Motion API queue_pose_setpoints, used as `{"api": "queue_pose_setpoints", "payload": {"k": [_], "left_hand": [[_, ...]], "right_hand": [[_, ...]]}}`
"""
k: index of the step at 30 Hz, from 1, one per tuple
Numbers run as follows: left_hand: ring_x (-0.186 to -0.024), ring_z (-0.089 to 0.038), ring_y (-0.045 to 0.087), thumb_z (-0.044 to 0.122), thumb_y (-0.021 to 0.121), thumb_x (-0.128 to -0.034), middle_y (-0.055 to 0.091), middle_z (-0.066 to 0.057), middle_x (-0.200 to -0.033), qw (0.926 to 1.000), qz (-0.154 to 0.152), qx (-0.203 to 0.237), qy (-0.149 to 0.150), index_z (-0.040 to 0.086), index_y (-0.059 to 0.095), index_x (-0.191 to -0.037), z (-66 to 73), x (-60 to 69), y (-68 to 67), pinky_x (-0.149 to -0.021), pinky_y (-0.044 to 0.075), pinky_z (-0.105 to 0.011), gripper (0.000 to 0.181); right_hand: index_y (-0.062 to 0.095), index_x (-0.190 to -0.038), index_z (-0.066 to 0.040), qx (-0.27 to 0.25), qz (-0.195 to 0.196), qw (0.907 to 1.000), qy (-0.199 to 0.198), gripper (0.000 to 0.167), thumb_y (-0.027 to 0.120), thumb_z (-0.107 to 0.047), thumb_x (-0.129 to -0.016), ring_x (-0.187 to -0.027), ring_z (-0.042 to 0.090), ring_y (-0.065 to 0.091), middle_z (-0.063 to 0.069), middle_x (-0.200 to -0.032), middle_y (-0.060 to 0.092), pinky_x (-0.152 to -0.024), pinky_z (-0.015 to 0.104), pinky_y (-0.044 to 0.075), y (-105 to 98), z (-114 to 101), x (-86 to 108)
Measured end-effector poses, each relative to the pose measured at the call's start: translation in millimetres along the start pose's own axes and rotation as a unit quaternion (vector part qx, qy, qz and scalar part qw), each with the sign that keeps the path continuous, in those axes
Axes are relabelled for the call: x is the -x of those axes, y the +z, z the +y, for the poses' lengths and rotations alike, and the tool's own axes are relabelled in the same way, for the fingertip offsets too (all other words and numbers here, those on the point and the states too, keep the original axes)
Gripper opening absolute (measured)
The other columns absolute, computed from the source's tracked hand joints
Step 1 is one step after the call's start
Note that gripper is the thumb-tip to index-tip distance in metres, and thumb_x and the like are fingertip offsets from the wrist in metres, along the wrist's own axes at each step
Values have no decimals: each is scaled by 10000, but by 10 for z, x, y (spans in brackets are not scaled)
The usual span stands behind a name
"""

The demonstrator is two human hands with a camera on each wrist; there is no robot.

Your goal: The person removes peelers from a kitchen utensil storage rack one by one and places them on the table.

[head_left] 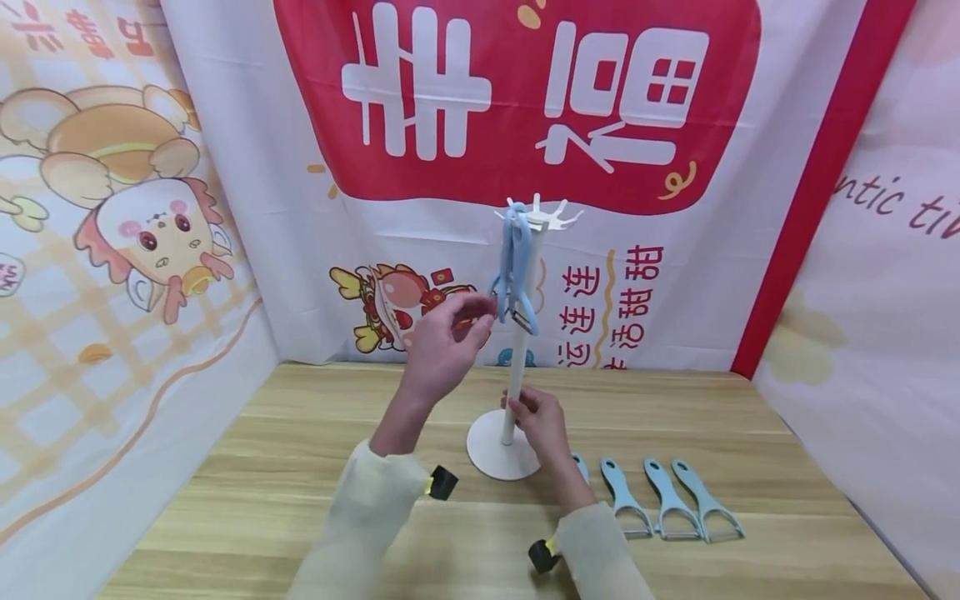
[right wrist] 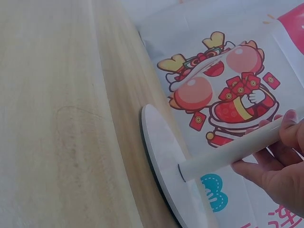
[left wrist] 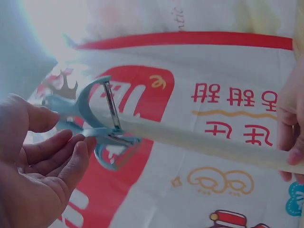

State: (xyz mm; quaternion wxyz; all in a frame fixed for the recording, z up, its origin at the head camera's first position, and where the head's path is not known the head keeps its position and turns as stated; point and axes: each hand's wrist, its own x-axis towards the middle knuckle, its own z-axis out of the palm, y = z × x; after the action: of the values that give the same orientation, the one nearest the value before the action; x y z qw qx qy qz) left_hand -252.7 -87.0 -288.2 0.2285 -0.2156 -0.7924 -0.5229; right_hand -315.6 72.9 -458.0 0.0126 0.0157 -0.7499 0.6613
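Observation:
Light-blue peelers, at least two, hang close together from a hook at the top of a white stand. Beside their blade ends is my left hand, its thumb and fingers loosely bent and apart. In the left wrist view the fingertips of the left hand lie at the edge of a peeler; whether they touch it is hard to tell. Lower down, my right hand grips the pole just above the round base, which stands on the table.
Several more blue peelers lie in a row on the wooden table, right of the stand, one partly hidden by my right forearm. White hooks spread from the stand's top. Printed cloth hangs behind and at both sides.

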Motion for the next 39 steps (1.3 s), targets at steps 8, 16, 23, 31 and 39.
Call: {"api": "queue_pose_setpoints", "payload": {"k": [8,16,23,31,39], "left_hand": [[-1109,-255,668,119,627,-977,659,-138,-1238,9972,58,-467,580,17,581,-1314,297,-139,87,-981,571,-379,355],[-1257,-289,617,154,608,-994,614,-151,-1368,9971,-116,-700,275,26,501,-1407,399,-256,128,-1019,541,-394,445],[-1225,-274,638,233,607,-1002,632,-132,-1341,9966,-466,-642,-203,61,479,-1431,420,-390,161,-1022,545,-400,479],[-1076,-241,668,250,621,-992,665,-104,-1219,9952,-773,127,-590,65,569,-1319,372,-422,103,-992,569,-386,379],[-1062,-280,693,205,595,-1000,699,-138,-1124,9805,-1209,1225,-943,63,590,-1290,348,-486,-1,-985,572,-377,324]], "right_hand": [[712,-1172,-130,-9,71,10000,69,219,587,-101,-994,-1132,262,677,85,-1113,733,-973,445,570,8,-11,5],[709,-1176,-130,1,66,9999,77,220,581,-106,-999,-1171,281,664,85,-1118,735,-974,441,565,19,7,-1],[710,-1174,-139,5,32,10000,75,216,585,-116,-1000,-1178,281,660,102,-1114,732,-979,466,558,-2,-3,6],[713,-1174,-146,79,51,9998,184,217,584,-126,-1001,-1180,282,660,59,-1092,740,-976,471,559,18,31,24],[710,-1182,-122,54,57,9999,85,221,582,-117,-1002,-1189,301,654,84,-1117,732,-983,474,551,18,-1,6]]}}
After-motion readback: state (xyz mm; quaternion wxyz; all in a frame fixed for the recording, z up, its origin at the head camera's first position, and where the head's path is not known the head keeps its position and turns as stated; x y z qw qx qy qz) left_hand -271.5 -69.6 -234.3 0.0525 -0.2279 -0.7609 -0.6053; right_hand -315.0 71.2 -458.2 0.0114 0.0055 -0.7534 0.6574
